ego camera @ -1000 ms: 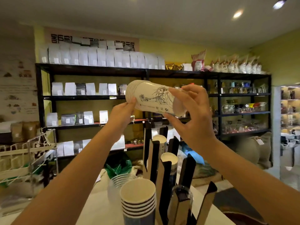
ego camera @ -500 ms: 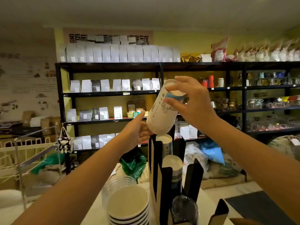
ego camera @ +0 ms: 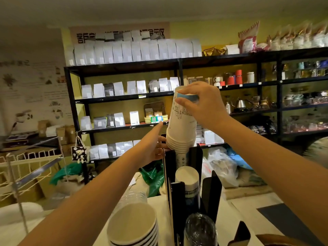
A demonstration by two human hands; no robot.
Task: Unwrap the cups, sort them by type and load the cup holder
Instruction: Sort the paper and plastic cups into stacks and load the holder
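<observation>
Place: a coffee shop, where I stand at the worktop (ego camera: 248,221).
Stock: black shelving (ego camera: 124,67) lined with white coffee bags (ego camera: 134,50).
Gear: kettles (ego camera: 240,103) and brewing glassware.
Serving: paper cup stacks (ego camera: 134,226) before me.

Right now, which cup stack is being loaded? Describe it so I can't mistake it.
Find the black cup holder on the counter, in front of the shelves. At its farthest slot, a white stack with line drawings stands rims-down, gripped by the right hand. Unlike the other stacks, it is raised and held.

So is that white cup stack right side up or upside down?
Upside down: the white cup stack has its rims lowest, bases under the right hand.
</observation>
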